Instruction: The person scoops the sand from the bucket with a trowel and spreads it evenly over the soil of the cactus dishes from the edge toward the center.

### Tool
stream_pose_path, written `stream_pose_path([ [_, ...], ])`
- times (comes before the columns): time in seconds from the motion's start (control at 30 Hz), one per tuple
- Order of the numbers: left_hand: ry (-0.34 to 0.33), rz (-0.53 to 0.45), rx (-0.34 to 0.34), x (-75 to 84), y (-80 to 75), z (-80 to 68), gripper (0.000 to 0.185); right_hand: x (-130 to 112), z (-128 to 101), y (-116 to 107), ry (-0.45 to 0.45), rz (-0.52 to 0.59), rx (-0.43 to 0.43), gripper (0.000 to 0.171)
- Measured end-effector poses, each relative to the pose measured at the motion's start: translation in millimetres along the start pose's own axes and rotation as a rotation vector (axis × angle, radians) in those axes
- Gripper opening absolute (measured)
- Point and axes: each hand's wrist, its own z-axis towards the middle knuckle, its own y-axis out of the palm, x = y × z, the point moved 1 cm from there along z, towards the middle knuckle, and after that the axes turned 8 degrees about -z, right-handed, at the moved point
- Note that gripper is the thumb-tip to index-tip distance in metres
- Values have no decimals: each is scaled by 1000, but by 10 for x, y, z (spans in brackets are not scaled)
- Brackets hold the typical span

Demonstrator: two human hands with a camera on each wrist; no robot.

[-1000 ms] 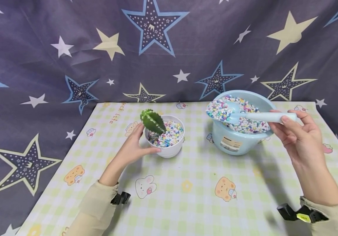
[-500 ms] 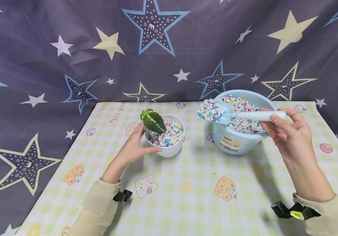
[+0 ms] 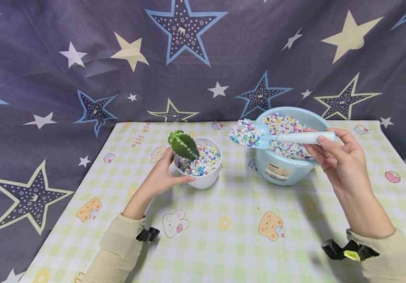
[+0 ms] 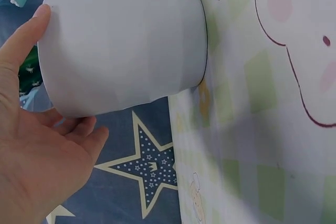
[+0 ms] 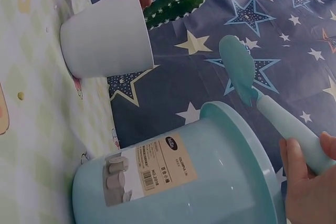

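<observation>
Pebbles (image 3: pixel 246 133) heap a blue scoop (image 3: pixel 259 137) gripped by the right hand (image 3: pixel 337 159), held between the blue tub (image 3: pixel 284 173) and the white pot (image 3: pixel 203 179). Left hand (image 3: pixel 160 177) cups that pot, already nearly full around its leaning cactus (image 3: pixel 183 144); this scoopful remains unpoured.

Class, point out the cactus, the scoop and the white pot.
cactus (image 3: pixel 182 145), head view, middle of its green body
scoop (image 3: pixel 247 133), head view, its pebble-heaped bowl
white pot (image 4: pixel 123 43), left wrist view, its side wall
</observation>
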Motion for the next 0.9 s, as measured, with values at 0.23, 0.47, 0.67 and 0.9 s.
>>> stream_pose_path([
  [0.23,8,1,10,10,12,-16,110,12,6,12,6,-15,11,22],
  [0.47,23,-4,21,3,34,-23,108,54,-5,16,29,-40,33,20],
  [0.67,6,4,31,38,53,-45,110,78,-8,28,41,-56,50,21],
  [0.9,4,3,58,38,81,-59,108,102,-28,65,48,-69,28,19],
])
